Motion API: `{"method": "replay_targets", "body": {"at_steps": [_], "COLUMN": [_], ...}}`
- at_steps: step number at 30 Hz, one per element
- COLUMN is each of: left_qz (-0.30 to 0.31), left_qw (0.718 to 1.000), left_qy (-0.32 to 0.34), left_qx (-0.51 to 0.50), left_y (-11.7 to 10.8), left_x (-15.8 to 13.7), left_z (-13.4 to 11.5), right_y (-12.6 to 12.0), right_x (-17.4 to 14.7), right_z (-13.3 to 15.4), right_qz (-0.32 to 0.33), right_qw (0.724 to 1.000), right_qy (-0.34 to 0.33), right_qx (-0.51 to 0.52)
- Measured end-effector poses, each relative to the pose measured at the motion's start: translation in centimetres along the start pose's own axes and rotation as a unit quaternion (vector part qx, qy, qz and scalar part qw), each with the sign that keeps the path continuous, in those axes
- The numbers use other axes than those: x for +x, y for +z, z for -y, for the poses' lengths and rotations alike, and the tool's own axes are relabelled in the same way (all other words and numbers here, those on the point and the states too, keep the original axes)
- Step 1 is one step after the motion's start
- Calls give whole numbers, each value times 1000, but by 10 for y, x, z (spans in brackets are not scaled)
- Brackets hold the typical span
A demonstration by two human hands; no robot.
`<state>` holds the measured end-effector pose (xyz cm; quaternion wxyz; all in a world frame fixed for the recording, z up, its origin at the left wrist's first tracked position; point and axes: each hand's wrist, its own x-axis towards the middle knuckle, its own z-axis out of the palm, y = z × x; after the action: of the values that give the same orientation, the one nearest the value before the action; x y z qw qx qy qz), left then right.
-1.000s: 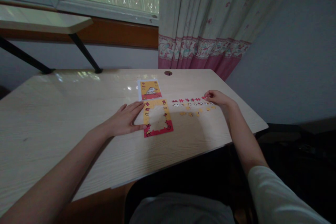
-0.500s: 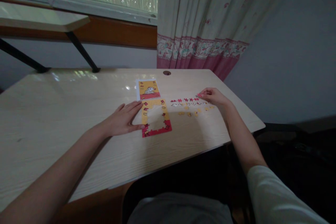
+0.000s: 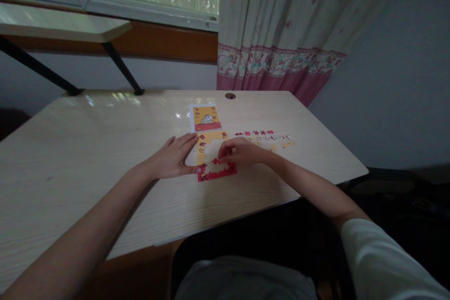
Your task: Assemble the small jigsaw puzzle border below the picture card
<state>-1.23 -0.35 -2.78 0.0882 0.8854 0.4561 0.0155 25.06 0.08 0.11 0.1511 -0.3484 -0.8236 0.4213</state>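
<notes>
My left hand (image 3: 175, 158) lies spread on the table with its fingertips and thumb at the left edge of a partly assembled jigsaw puzzle (image 3: 218, 176). The puzzle is a yellow and red border around a bare middle. Over that middle my right hand (image 3: 241, 151) pinches a red puzzle piece (image 3: 216, 161), just above the red lower border. Above the puzzle lies a reference picture (image 3: 207, 118) of a white animal on yellow and red. To the right are loose red pieces (image 3: 255, 132), white pieces (image 3: 274, 138) and yellow pieces (image 3: 288, 144) in rows, partly hidden by my right hand.
The pale wooden table (image 3: 105, 150) has a round cable hole (image 3: 230, 96) near its back edge. A raised shelf (image 3: 66, 26) on black legs stands at the back left. A patterned curtain (image 3: 274, 61) hangs behind the table beside the window.
My right hand has moved left from the end of the red row to over the puzzle's middle, carrying a red piece. My left hand stays at the puzzle's edge. The view has shifted slightly.
</notes>
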Motion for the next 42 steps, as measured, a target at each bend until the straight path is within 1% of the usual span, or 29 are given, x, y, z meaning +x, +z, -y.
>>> {"method": "replay_targets", "body": {"at_steps": [2, 5, 16, 18, 21, 28, 31, 34, 36, 40, 42], "left_qz": [3, 6, -2, -1, 0, 4, 5, 4, 5, 5, 5], "left_qw": [1000, 1000, 1000, 1000, 1000, 1000, 1000, 1000, 1000, 1000, 1000], "left_qy": [-1, -4, -4, -6, -7, -10, -11, -9, -11, -14, -16], "left_qx": [1, 4, -3, -5, -9, -12, -4, -3, -6, -4, -2], "left_y": [0, 1, 2, 1, 0, -2, -3, -3, -3, -3, -4], "left_x": [0, 0, 0, -1, -1, -1, -1, -1, -1, 0, -1], "left_z": [0, 1, 1, 0, 0, -3, -4, -4, -4, -5, -5], "right_y": [13, 24, 36, 38, 40, 39, 38, 38, 39, 41, 41], "right_x": [4, 4, 0, 0, 1, 2, -1, -5, -9, -14, -16], "right_z": [4, 5, 11, 11, 10, 8, 8, 7, 6, 8, 10], "right_qz": [15, 21, -20, -33, -46, -58, -62, -54, -40, -14, -5], "right_qw": [1000, 1000, 999, 999, 997, 987, 976, 954, 938, 914, 908], "right_qy": [3, 13, 30, 22, -9, -58, -110, -176, -205, -214, -214], "right_qx": [-5, 10, -11, -26, -61, -140, -179, -236, -276, -343, -360]}}
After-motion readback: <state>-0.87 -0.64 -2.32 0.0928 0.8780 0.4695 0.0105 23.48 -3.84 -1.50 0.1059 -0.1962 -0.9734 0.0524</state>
